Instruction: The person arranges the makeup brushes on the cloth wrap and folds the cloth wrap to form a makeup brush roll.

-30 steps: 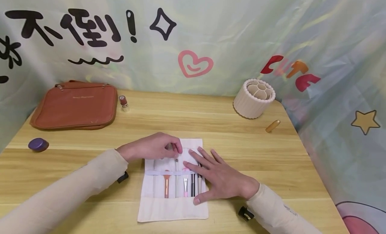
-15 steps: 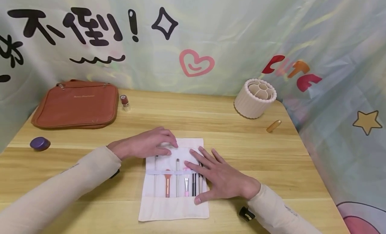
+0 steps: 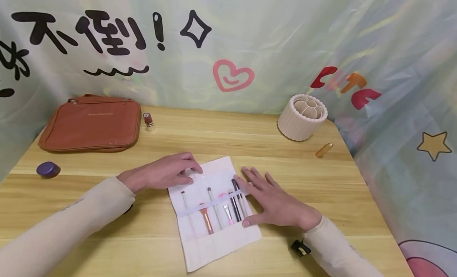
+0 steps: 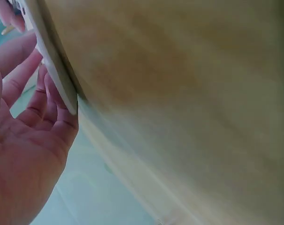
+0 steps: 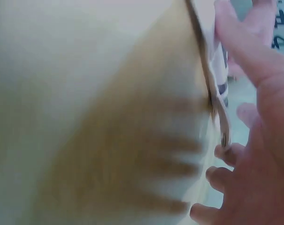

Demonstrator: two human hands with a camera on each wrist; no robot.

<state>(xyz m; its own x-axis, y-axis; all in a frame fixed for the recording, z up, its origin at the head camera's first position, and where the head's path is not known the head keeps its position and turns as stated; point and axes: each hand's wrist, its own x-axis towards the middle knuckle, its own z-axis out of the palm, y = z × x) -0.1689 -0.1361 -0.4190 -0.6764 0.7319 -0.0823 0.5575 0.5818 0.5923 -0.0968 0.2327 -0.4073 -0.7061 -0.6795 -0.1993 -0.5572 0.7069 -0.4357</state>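
A white cloth brush roll (image 3: 217, 249) lies spread on the table at a slant, with several makeup brushes tucked under its strap, among them a copper-coloured brush (image 3: 207, 221), one with pink parts (image 3: 227, 213) and dark-handled ones near the right edge. My left hand (image 3: 168, 172) rests at its upper left corner, thumb and loosely bent fingers touching the cloth. In the left wrist view the cloth's edge (image 4: 57, 77) runs along those fingers. My right hand (image 3: 275, 199) is spread wide along the right edge, its thumb and index fingertips at the cloth.
Back left lies a brown zip case (image 3: 93, 124), with a lipstick (image 3: 148, 122) beside it. A purple round container (image 3: 48, 170) sits at far left. At the back right stand a cream fluted holder (image 3: 301, 118) and, nearby, a small golden tube (image 3: 324, 150). A printed curtain (image 3: 278, 39) hangs behind.
The brush roll has turned counterclockwise from nearly straight to slanted. My left hand has shifted left from the middle of its top edge to the corner; my right hand has moved slightly right.
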